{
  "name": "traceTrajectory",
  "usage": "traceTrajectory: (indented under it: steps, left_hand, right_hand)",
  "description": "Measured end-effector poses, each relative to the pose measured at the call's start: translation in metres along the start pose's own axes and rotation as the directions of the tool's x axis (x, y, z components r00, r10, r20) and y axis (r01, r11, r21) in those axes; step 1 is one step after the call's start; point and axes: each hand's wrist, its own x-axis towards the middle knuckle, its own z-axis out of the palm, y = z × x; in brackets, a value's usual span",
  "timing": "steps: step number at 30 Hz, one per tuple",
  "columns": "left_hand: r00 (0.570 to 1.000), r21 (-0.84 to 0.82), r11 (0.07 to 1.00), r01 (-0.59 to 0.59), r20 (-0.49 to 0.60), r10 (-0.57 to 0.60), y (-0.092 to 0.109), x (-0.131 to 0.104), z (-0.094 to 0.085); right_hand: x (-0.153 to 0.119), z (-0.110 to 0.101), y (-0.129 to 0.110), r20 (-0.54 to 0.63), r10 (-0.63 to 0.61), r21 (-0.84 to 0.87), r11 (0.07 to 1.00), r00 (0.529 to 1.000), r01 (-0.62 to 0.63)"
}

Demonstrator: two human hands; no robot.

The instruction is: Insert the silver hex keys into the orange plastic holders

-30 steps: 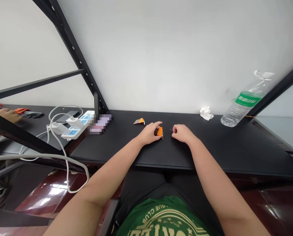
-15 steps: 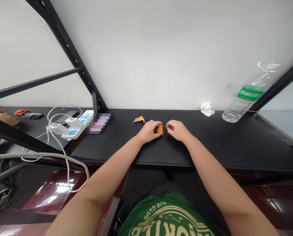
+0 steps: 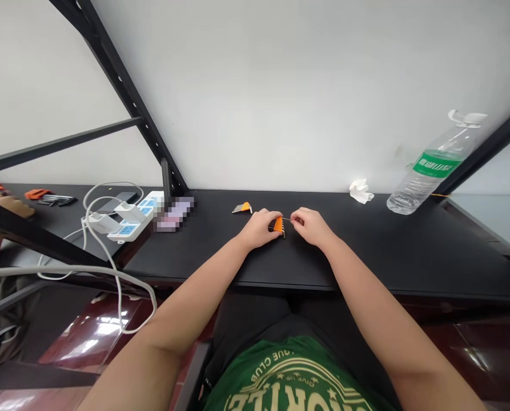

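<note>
My left hand (image 3: 258, 229) is closed round an orange hex key holder (image 3: 278, 224), with several hex keys in it whose short bent ends stick out on the right. Between the thumb and fingers of my right hand (image 3: 309, 224) is a thin hex key (image 3: 286, 219). It spans the small gap to the holder's upper end; whether its tip sits inside the holder I cannot tell. Behind my left hand, a second orange hex key set (image 3: 243, 208) lies on the black table (image 3: 357, 251).
A large water bottle (image 3: 432, 165) and a crumpled tissue (image 3: 361, 190) stand near the wall on the right. To the left are a blurred phone (image 3: 175, 214), a power strip (image 3: 137, 217), looping white cables (image 3: 121, 274) and a black frame post (image 3: 126, 91). Another person's arm (image 3: 12, 206) is at far left.
Almost nothing differs. Both hands keep their places and grips, and the view has shifted very slightly.
</note>
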Motion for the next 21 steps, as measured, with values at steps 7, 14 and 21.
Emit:
traceTrajectory:
  steps: [7,14,21]
  left_hand:
    - [1.000,0.007,1.000,-0.024,-0.010,0.025,-0.0005,0.0009,0.0001]
    - [0.999,0.045,0.998,-0.032,0.015,0.031,0.0025,0.0004,-0.0022]
    - [0.998,0.081,0.996,-0.048,0.046,0.044,0.0064,0.0002,-0.0038]
  right_hand:
    - [0.0001,0.0014,-0.0012,-0.021,-0.031,-0.024,0.999,0.999,0.030]
    - [-0.0009,0.0012,-0.0016,-0.011,-0.065,-0.095,0.993,0.998,0.064]
    - [-0.0020,0.0015,-0.0018,0.009,-0.079,-0.163,0.983,0.997,0.080]
